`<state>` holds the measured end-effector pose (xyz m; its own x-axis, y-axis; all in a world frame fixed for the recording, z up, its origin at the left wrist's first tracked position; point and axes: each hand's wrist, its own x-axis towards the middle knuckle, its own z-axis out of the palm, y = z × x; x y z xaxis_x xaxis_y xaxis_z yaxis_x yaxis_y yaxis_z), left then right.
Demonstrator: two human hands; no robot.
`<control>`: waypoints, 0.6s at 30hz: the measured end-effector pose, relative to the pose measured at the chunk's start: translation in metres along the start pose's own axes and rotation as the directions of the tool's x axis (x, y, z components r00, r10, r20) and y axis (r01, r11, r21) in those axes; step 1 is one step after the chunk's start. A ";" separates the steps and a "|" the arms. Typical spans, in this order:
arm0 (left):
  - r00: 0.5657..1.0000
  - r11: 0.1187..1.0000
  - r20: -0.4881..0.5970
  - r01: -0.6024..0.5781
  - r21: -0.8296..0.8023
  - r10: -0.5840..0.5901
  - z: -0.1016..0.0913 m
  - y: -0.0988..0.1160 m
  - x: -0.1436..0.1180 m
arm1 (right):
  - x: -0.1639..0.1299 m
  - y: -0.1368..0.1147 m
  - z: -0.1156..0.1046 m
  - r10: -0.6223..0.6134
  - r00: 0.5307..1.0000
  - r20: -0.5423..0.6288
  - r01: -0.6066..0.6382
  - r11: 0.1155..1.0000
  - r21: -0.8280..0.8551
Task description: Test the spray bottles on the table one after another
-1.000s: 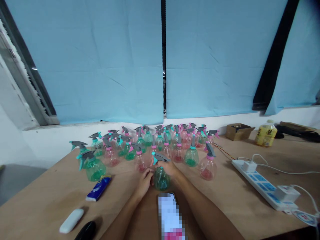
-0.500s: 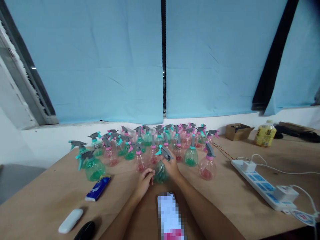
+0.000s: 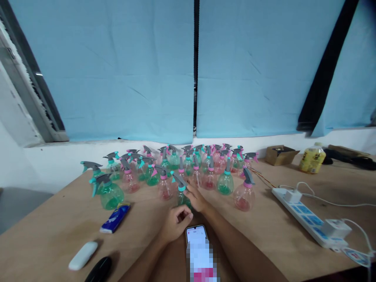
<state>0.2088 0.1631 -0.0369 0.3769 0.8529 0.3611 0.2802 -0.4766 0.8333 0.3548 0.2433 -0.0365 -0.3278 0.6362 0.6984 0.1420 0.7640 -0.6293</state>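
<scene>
Blue curtains hang behind a wooden surface (image 3: 73, 227) that runs along a white sill. In the head view, a crowd of small green and pink spray bottles (image 3: 176, 168) stands at the far side of the surface, each with a grey trigger head.

The right hand (image 3: 197, 198) rests against a green spray bottle (image 3: 182, 196) at the near edge of that crowd, its fingers laid on the bottle's side just below the tilted grey trigger; how firmly they grip cannot be told. The left hand (image 3: 176, 224) hangs just in front, its fingers curled loosely inward and holding nothing, apart from the bottle.

A phone (image 3: 200, 250) lies flat between the forearms. To the left lie a blue packet (image 3: 115, 218), a white case (image 3: 83, 255) and a dark object (image 3: 99, 269). To the right sit a power strip (image 3: 308, 219), a cardboard box (image 3: 280, 154) and a yellow bottle (image 3: 312, 158).
</scene>
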 end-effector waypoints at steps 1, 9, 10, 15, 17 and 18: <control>1.000 0.999 -0.002 -0.016 0.041 0.016 0.002 0.002 -0.001 | 0.000 0.000 0.001 0.020 0.999 0.036 -0.020 1.000 0.016; 0.998 0.988 0.001 -0.061 0.142 0.062 0.016 0.009 0.000 | 0.002 0.000 0.002 0.136 0.975 0.176 -0.156 0.982 0.110; 0.998 0.986 -0.005 -0.063 0.156 0.064 0.018 0.010 0.000 | 0.003 -0.001 0.001 0.148 0.969 0.200 -0.173 0.978 0.115; 0.997 0.986 -0.072 -0.025 0.163 0.037 0.021 0.006 0.001 | 0.014 -0.010 0.001 0.179 0.936 0.302 -0.224 0.967 0.123; 0.992 0.990 -0.121 0.000 0.139 0.017 0.022 0.000 0.002 | 0.020 -0.014 0.003 0.199 0.920 0.338 -0.255 0.958 0.130; 0.989 0.992 -0.146 0.017 0.125 0.002 0.022 -0.004 0.003 | 0.022 -0.016 0.004 0.213 0.910 0.355 -0.273 0.953 0.129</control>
<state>0.2283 0.1632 -0.0483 0.2447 0.8740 0.4199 0.3947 -0.4853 0.7802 0.3413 0.2446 -0.0120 -0.5998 0.7036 0.3811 0.1045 0.5411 -0.8344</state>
